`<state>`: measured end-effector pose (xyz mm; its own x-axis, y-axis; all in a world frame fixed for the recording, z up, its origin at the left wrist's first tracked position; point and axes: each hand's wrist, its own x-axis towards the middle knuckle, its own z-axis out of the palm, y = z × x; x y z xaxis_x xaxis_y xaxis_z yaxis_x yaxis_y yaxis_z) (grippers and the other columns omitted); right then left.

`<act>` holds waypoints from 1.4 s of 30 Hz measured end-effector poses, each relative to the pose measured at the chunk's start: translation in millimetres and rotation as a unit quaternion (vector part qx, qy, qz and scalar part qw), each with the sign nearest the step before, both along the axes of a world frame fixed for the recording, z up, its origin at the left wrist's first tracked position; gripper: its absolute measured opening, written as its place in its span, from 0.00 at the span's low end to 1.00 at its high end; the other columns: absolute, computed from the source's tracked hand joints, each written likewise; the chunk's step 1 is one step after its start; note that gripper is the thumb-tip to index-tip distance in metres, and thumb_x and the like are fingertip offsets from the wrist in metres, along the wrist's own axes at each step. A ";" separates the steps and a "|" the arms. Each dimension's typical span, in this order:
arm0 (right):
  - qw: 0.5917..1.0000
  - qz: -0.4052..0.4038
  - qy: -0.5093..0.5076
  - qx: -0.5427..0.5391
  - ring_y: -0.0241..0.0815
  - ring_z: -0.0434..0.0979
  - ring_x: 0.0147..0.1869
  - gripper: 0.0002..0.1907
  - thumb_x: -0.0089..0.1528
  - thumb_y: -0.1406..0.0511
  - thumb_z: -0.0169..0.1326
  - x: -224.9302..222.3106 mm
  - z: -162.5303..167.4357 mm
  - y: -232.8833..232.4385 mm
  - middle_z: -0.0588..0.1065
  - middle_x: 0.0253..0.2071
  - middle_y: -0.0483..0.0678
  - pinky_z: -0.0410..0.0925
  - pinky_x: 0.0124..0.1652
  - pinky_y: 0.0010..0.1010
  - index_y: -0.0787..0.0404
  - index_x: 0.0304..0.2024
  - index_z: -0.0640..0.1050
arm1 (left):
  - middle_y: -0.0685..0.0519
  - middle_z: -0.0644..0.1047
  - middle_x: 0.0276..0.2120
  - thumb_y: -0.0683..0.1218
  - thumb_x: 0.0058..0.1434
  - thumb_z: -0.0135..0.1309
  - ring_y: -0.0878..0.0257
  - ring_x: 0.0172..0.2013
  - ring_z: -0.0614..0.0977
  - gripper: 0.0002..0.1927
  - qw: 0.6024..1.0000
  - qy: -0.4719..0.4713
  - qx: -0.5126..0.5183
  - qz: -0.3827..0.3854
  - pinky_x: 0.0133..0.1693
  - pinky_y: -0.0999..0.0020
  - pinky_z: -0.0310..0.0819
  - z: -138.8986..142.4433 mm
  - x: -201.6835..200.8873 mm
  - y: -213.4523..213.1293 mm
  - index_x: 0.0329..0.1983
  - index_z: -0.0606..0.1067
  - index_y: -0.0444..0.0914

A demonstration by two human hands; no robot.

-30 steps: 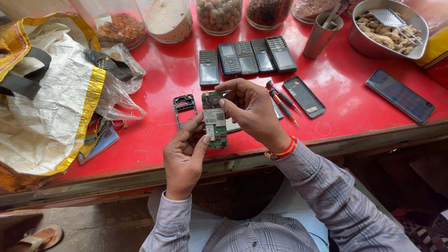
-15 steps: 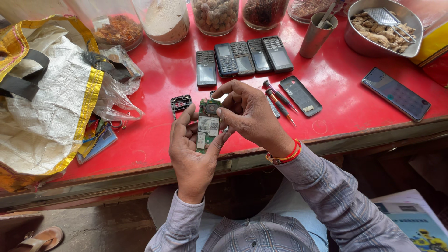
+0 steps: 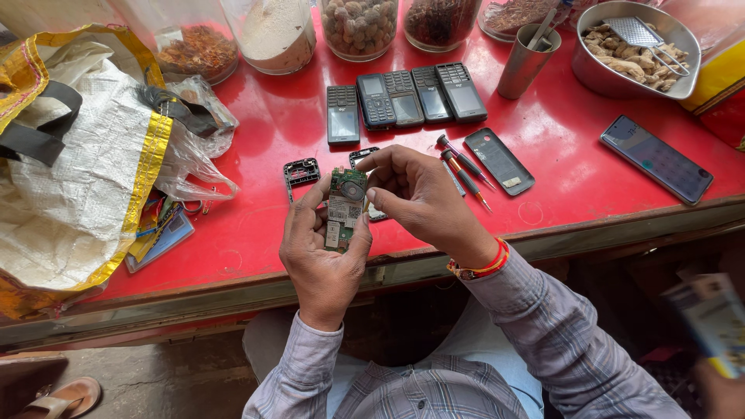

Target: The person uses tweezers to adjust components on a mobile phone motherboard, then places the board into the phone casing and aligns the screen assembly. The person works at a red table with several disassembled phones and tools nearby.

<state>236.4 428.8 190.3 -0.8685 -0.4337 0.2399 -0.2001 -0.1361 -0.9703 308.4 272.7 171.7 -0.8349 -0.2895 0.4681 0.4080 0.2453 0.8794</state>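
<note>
Pinching a green circuit board point(image 3: 344, 209) from both sides, the left hand point(image 3: 322, 260) and right hand point(image 3: 419, 198) hover over the red table's point(image 3: 256, 233) front edge.

We have one view only, from the camera on the person's head, so no second view shares anything with it. We look steeply down and slightly forward, from close above, onto the red table point(image 3: 543, 155), whose near edge crosses the frame from lower left to middle right. Both hands, left hand point(image 3: 322, 248) and right hand point(image 3: 423, 198), sit near the centre, close to the lens. The jars point(image 3: 361, 27) line the top edge, farthest away; our own sleeves fill the bottom.
</note>
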 end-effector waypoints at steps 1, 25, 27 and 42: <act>1.000 0.003 0.013 -0.009 0.32 0.78 0.49 0.17 0.65 0.75 0.56 0.6 -1.0 1.8 0.77 0.47 0.47 0.76 0.49 0.25 0.69 0.57 0.74 | 0.47 0.75 0.53 0.33 0.58 0.63 0.64 0.49 0.82 0.30 0.999 0.000 0.036 -0.023 0.50 0.72 0.82 -1.3 -0.6 -0.7 0.65 0.70 0.30; 0.996 -0.041 0.067 0.043 0.28 0.77 0.45 0.16 0.65 0.71 0.60 4.8 -8.9 0.7 0.79 0.44 0.43 0.75 0.47 0.22 0.65 0.55 0.78 | 0.40 0.78 0.51 0.46 0.74 0.35 0.48 0.48 0.84 0.18 0.858 -0.159 0.391 -0.292 0.48 0.47 0.85 -3.3 -0.9 -19.4 0.62 0.65 0.33; 0.996 -0.043 0.065 0.050 0.27 0.77 0.44 0.16 0.64 0.71 0.60 4.7 -9.3 0.7 0.79 0.44 0.43 0.75 0.46 0.22 0.64 0.55 0.79 | 0.41 0.78 0.52 0.46 0.74 0.35 0.47 0.48 0.84 0.19 0.852 -0.167 0.404 -0.288 0.47 0.46 0.84 -2.1 -0.1 -20.2 0.62 0.66 0.32; 0.913 -0.002 0.312 0.263 0.50 0.70 0.67 0.59 0.47 0.51 0.75 31.1 18.7 1.2 0.63 0.70 0.56 0.56 0.71 0.49 0.60 0.74 0.60 | 0.38 0.77 0.56 0.41 0.70 0.42 0.51 0.55 0.82 0.25 0.790 -0.214 0.495 -0.292 0.57 0.58 0.76 -1.7 3.9 -25.9 0.71 0.65 0.33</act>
